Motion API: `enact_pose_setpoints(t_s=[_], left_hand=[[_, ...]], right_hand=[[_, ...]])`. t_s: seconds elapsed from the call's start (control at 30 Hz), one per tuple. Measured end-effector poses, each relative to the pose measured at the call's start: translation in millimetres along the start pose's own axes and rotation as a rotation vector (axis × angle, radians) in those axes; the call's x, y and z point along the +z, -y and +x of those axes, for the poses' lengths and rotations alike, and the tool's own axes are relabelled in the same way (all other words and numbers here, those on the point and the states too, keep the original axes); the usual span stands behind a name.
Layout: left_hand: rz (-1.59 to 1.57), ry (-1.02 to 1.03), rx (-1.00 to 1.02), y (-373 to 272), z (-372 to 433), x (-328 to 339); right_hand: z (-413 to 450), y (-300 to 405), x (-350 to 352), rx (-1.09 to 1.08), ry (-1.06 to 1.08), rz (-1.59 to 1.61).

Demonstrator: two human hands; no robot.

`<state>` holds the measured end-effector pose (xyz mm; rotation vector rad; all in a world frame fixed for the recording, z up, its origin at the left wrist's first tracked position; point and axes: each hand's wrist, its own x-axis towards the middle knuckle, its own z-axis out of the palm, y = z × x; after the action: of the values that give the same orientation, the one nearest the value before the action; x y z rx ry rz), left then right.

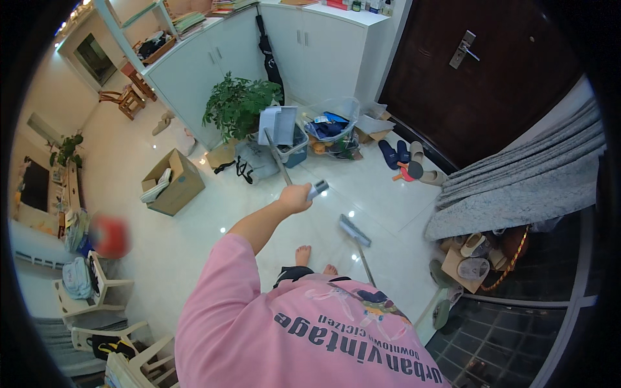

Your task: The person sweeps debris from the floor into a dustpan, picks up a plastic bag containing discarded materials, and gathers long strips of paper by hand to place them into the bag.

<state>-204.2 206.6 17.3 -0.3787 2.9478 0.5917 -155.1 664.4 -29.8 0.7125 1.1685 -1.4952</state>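
My left hand (295, 199) is closed around the grip of a long-handled dustpan, held out in front of me. The grey-white dustpan pan (280, 125) is at the far end of its metal handle (278, 159), overlapping a blue plastic bin (295, 157) in view; whether they touch I cannot tell. My right hand is out of view. On the floor to the right of my bare feet (303, 254) lies a broom head (355, 231) with grey bristles. Its handle (366, 264) runs back toward me and disappears behind my pink shirt.
A potted plant (237, 104), a clear bag of items (332, 128) and an open cardboard box (177, 186) stand ahead. Slippers (388, 154) and table tennis paddles (411, 170) lie by the dark door (480, 92). A shoe rack (473, 262) is at right, plastic chairs (92, 291) at left.
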Motion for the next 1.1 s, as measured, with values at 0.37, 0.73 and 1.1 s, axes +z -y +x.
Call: enact_pose_setpoints(t_s=[0.37, 0.73, 1.1], left_hand=[[0.153, 0.228, 0.163, 2, -4, 28], [0.211, 0.280, 0.203, 24, -8, 17], [0.014, -0.037, 0.001, 5, 6, -51]], right_hand=[[-1, -4, 25, -0.074, -0.015, 0.017], [6, -10, 45, -0.146, 0.016, 0.022], [60, 0, 23, -0.172, -0.167, -0.030]])
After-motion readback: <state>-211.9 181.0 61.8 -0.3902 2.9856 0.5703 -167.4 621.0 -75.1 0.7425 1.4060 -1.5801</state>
